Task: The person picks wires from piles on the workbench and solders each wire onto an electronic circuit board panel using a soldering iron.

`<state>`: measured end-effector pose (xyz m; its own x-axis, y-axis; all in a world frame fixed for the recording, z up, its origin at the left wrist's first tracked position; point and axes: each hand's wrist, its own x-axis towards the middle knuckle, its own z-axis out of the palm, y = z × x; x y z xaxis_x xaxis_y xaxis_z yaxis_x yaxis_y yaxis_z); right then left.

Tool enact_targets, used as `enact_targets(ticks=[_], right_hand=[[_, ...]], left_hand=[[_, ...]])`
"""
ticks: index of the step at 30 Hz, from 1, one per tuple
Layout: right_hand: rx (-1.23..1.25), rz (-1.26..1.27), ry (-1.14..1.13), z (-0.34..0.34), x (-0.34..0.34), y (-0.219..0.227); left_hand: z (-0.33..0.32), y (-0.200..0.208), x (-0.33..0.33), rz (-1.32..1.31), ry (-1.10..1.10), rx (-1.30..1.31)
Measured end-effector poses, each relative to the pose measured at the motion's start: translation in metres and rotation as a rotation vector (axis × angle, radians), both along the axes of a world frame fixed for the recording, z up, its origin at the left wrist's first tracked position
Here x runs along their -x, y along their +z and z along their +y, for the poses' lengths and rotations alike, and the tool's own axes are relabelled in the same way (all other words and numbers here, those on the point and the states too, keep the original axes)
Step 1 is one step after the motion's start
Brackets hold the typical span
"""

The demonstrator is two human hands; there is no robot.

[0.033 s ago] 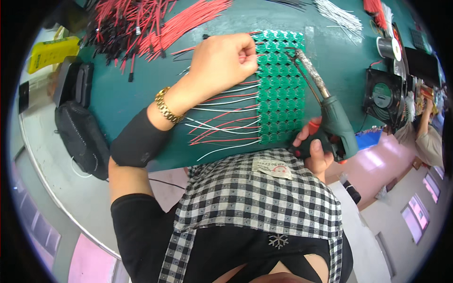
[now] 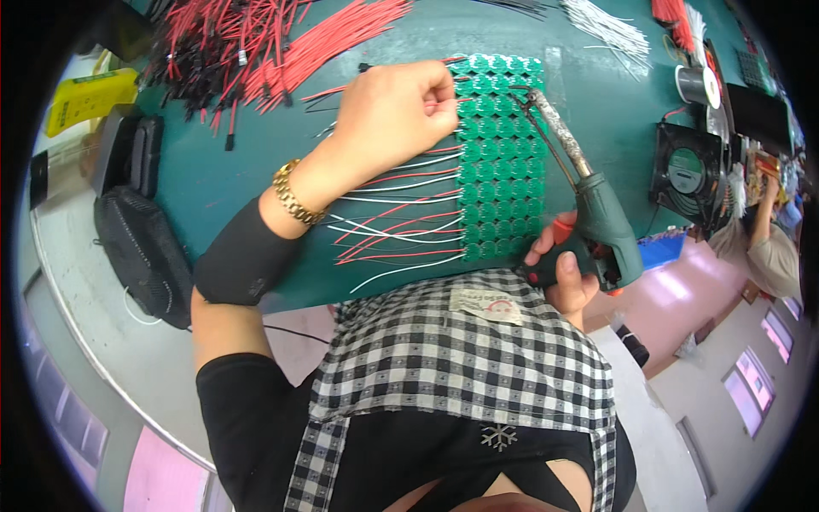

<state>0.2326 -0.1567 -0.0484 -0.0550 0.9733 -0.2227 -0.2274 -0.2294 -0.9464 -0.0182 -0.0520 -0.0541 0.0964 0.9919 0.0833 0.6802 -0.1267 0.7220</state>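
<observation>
My left hand (image 2: 397,111) is closed in a pinch at the left edge of a green circuit board panel (image 2: 502,175), with the end of a red wire (image 2: 464,101) showing at the fingertips. The panel is made up of rows of small round boards. Red and white wires (image 2: 401,199) run out leftward from its lower rows. In my right hand (image 2: 567,273) is a dark green soldering gun (image 2: 607,222), gripped by its handle. Its long metal barrel slants up and left, and the thin tip hangs over the panel's upper rows. Whether the tip touches solder is too small to tell.
Bundles of red wires (image 2: 328,47) with black connectors lie at the far left, white wires (image 2: 607,32) at the far right. A solder spool (image 2: 698,85) and a black fan (image 2: 689,171) stand right. A black pouch (image 2: 143,256) and yellow container (image 2: 92,101) sit left. Another person's arm (image 2: 763,213) shows far right.
The whole view has shifted slightly to the left. Both hands, the wire and the soldering gun keep nearly the same places over the panel.
</observation>
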Motion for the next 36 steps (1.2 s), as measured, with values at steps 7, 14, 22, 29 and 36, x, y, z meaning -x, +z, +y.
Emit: enact_targets(ticks=[7, 14, 22, 29, 36], right_hand=[[-0.010, -0.032, -0.024, 0.001, -0.009, -0.001], [0.012, 0.025, 0.132, 0.009, -0.025, 0.000], [0.009, 0.020, 0.172, 0.007, -0.021, -0.004], [-0.011, -0.011, 0.199, 0.000, -0.014, -0.010], [0.008, -0.054, 0.186, -0.001, -0.008, -0.007]], left_hand=[[0.004, -0.007, -0.006, -0.009, -0.036, -0.042], [0.007, 0.006, -0.012, -0.087, -0.243, -0.128], [0.003, 0.003, -0.008, -0.048, -0.235, -0.198], [0.001, -0.010, -0.011, -0.055, -0.077, -0.171], [0.001, -0.019, -0.013, -0.020, -0.007, -0.251]])
